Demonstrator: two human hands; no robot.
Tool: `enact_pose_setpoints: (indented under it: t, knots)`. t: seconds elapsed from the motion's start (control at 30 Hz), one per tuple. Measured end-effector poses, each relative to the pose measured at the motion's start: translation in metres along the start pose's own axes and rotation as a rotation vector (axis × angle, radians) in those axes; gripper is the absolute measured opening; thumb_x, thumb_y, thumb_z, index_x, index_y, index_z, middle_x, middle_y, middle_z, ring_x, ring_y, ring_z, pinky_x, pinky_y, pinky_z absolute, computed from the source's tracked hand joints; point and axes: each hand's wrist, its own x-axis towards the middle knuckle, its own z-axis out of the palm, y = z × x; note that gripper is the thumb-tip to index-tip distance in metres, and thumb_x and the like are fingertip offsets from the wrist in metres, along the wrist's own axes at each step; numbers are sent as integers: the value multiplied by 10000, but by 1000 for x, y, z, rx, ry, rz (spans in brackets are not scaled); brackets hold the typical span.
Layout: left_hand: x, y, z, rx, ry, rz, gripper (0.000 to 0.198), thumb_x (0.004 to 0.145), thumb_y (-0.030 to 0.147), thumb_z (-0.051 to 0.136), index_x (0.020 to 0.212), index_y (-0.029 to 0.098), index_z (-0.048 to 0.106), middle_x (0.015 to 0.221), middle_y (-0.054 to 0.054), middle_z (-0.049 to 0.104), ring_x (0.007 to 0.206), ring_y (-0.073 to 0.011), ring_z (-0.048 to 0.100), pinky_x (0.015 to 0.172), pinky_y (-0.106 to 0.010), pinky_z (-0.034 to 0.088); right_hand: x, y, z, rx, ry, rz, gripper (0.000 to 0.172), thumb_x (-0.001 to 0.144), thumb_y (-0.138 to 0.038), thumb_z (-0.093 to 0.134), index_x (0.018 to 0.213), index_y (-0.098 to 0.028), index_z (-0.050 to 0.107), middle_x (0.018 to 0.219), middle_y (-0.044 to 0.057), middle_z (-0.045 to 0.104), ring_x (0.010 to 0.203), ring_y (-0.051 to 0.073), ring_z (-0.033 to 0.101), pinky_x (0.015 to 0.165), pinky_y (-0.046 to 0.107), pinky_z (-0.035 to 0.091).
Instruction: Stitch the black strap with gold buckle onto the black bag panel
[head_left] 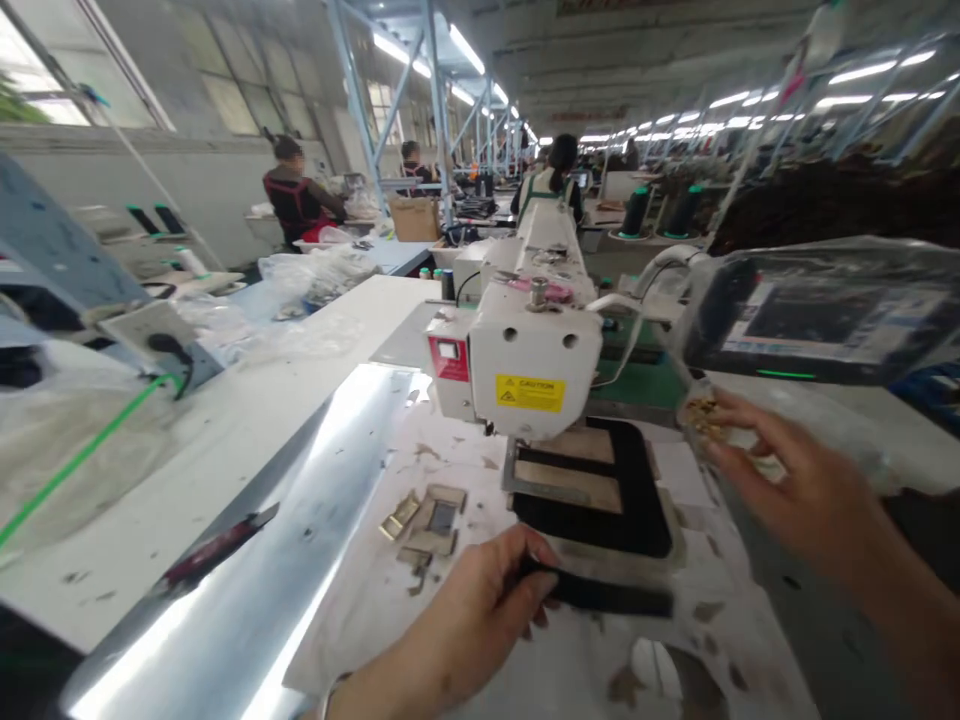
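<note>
Head view: right of a gold-coloured buckle (pixel 399 516), pinching with the left hand (pixel 487 605) one end of a black strip (pixel 619 595) over a pale sheet (pixel 356 600), and, at a clear container of golden bits (pixel 703 415), curving the right hand (pixel 795 475), leaving its hold unclear.

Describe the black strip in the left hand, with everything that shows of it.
The black strip is narrow, plain and dark, perhaps fabric or webbing; blur hides its texture. The left hand pinches one end between thumb and fingers, and the rest extends rightward across the picture to a free end. It is on the near side of the black-faced plate, above pale sheeting; whether it touches that cannot be told.
</note>
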Motion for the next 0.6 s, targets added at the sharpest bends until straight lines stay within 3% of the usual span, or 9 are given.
enact_pose_setpoints:
  t: [0.07,0.17,0.27,0.37,0.43,0.5,0.6]
  knots:
    - [7,-2,-4,-181,34,11,362,832,501,620,925,167,518,738,-1,607,597,-96,551,568,-232,451,-17,-15,6,253,-298,54,380,878,-562,520,1092,-277,651,1153,90,736,855,244,715,728,401,606]
    - [19,-9,-8,-346,53,0,494,737,570,716,917,157,513,711,-1,628,570,-95,573,548,-232,470,-42,-36,21,532,-657,143,426,864,-587,526,1137,-287,654,1072,55,760,982,234,714,850,387,610]
    - [27,-14,-9,-409,53,-9,515,699,566,755,906,148,536,688,5,638,576,-91,586,563,-229,479,-56,-51,35,529,-721,182,425,855,-532,568,1192,-285,641,1037,52,753,957,226,707,857,392,594]
    - [33,-18,-9,-435,90,-14,479,695,519,766,907,144,557,619,29,621,550,-82,574,565,-220,473,-59,-60,40,501,-747,133,254,887,-459,542,1007,-283,679,918,16,722,855,191,675,782,343,552]
    - [36,-22,-8,-461,122,-45,453,691,477,769,917,145,561,590,31,628,533,-81,577,567,-217,472,-57,-64,40,524,-796,144,227,904,-444,513,861,-258,634,799,-6,663,761,164,626,684,299,501]
    - [38,-25,-8,-494,145,-81,451,676,450,777,929,146,561,597,23,648,541,-89,598,584,-222,489,-56,-65,39,575,-876,216,264,913,-470,488,812,-240,569,689,-27,568,641,135,552,594,271,443]
    - [41,-28,-6,-532,173,-101,472,645,441,796,935,144,569,628,23,656,573,-100,623,614,-239,525,-56,-63,40,688,-985,350,310,918,-523,455,866,-228,535,688,-36,536,534,94,457,524,249,387]
